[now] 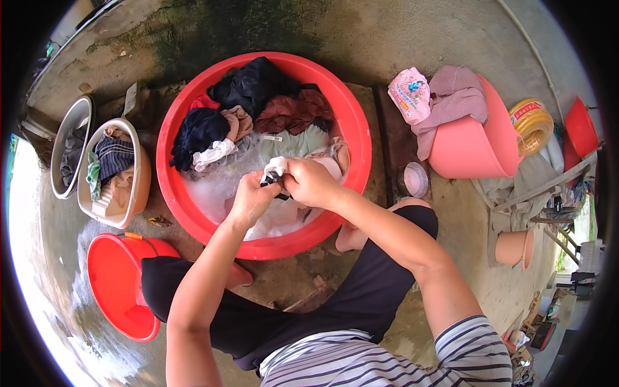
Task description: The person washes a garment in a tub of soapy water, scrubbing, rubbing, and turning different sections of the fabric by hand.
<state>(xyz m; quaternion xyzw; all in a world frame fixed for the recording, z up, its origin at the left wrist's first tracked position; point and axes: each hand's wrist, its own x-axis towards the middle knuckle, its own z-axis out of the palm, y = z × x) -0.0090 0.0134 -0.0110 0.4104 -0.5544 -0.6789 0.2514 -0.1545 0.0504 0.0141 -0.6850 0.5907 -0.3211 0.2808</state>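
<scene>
Over the near half of a large red tub (362,138), both my hands are closed on a small wet white-and-black garment (277,168). My left hand (250,201) grips its lower left side, and my right hand (311,183) pinches it from the right, the knuckles close together. The fingers hide much of the garment, so its exact kind is unclear. Soapy water (205,193) lies below. Heaped toward the tub's far side are black clothes (255,80), a maroon garment (290,115), a navy garment (198,132), a white cloth (214,155) and a pale green garment (293,148).
A red bucket (106,271) stands near left, below a basin of clothes (138,187) and a grey basin (55,148). On the right are a pink tub (474,151) draped with a mauve garment (454,90), a pink packet (410,97) and a small bowl (416,179).
</scene>
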